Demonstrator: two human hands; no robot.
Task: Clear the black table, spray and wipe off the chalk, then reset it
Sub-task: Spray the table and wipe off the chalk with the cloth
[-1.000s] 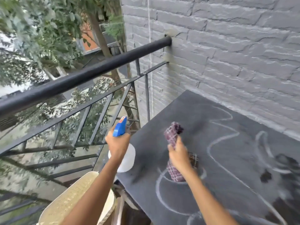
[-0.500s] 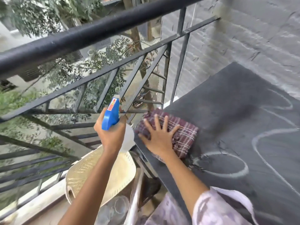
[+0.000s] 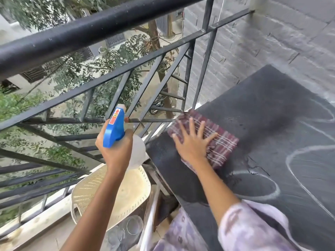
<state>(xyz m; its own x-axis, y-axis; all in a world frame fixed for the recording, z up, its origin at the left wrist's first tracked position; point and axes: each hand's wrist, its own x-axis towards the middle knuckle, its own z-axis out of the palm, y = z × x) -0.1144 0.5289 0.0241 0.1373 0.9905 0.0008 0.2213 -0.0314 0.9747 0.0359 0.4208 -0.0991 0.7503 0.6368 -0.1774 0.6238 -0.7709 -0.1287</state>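
Our right hand (image 3: 192,144) lies flat, fingers (image 3: 191,126) spread, on the checked cloth (image 3: 223,147) at the left edge of the worktop (image 3: 272,109). Chalk loops (image 3: 290,154) lie right of it & nearer us, so we think the wipe goes that way. Left hand (image 3: 116,154) grips the spray bottle (image 3: 115,131), off the worktop.

The tabletop (image 3: 272,109) lies bare toward its right; a brick wall (image 3: 272,51) closes its far side, a railing (image 3: 108,28) its left end, a chair (image 3: 130,189) below that end.

The left hand (image 3: 116,153) hides the neck of the spray bottle (image 3: 115,132). The bench (image 3: 262,109) runs off the right edge.
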